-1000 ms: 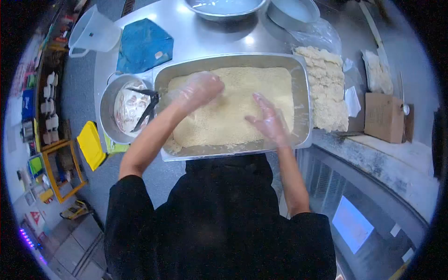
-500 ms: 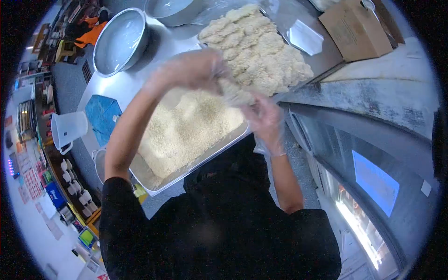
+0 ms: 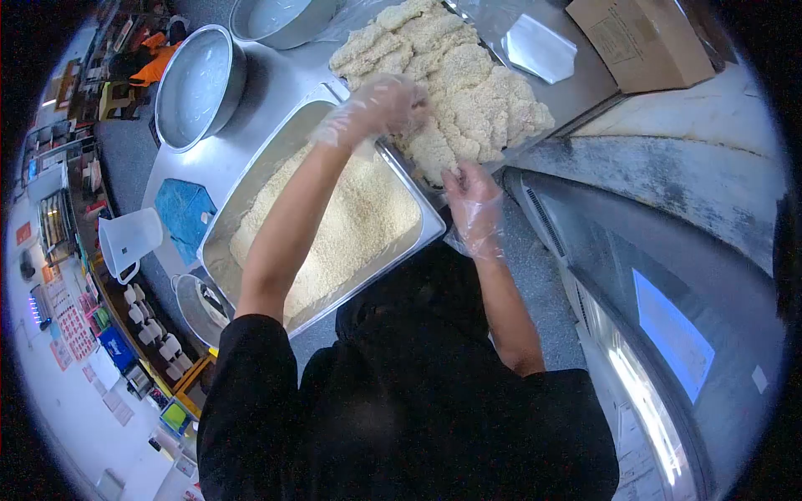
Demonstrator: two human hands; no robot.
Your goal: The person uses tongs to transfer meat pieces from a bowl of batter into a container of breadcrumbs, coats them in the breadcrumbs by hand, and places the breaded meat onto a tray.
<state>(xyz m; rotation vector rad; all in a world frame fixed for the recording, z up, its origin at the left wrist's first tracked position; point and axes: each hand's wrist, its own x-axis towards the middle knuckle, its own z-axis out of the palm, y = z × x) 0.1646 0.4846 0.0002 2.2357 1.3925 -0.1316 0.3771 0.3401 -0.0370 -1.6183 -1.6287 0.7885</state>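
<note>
Both hands wear clear plastic gloves. My left hand (image 3: 380, 108) has its fingers closed on a crumb-coated piece (image 3: 431, 149) at the near left edge of the pile. My right hand (image 3: 474, 204) pinches the near end of that same piece. The piece lies against a broad pile of pale, crumb-coated pieces (image 3: 493, 104) on a tray. To the left, under my left forearm, a deep metal pan (image 3: 432, 227) holds loose pale crumbs (image 3: 359, 225), heaped unevenly.
A metal bowl (image 3: 196, 88) and another round metal container (image 3: 280, 18) stand beyond the pan. A blue cloth (image 3: 184, 215), a clear jug (image 3: 134, 238) and a metal pot (image 3: 197, 311) are at left. A cardboard box (image 3: 643, 42) sits back right.
The view has swung right, towards the pile. Both hands have left the crumb pan, lifted a coated piece across and lowered it onto the pile's near left edge.
</note>
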